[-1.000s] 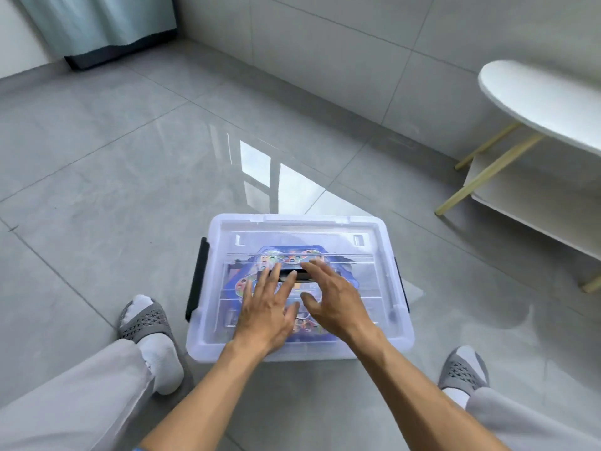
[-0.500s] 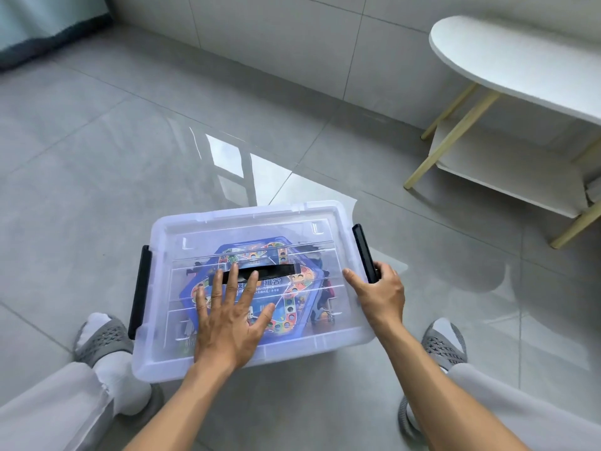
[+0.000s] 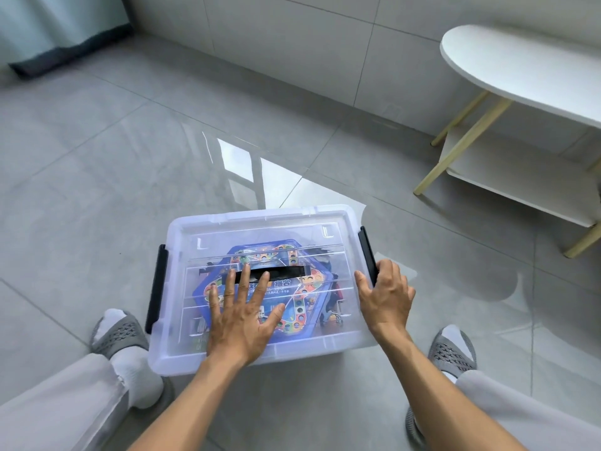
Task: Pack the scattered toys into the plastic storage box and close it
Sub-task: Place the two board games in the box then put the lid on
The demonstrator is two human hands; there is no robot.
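Observation:
A clear plastic storage box (image 3: 260, 224) stands on the grey floor between my feet, its clear lid on top. Through the lid I see a blue hexagonal game board toy (image 3: 302, 288) and some small toys near its right side. My left hand (image 3: 242, 315) lies flat on the lid, fingers spread, fingertips touching the lid's black handle (image 3: 286, 272). My right hand (image 3: 387, 296) wraps the black latch (image 3: 367, 252) on the box's right side. The black left latch (image 3: 156, 288) stands free of any hand.
A white oval side table (image 3: 520, 66) with pale wooden legs and a low shelf stands at the right by the tiled wall. A curtain hem (image 3: 65, 50) reaches the floor at top left. My feet in grey slippers (image 3: 118, 333) flank the box.
My right hand left the lid's middle and went to the right latch, where it now grips. My left hand stays flat on the lid. The view shifted slightly.

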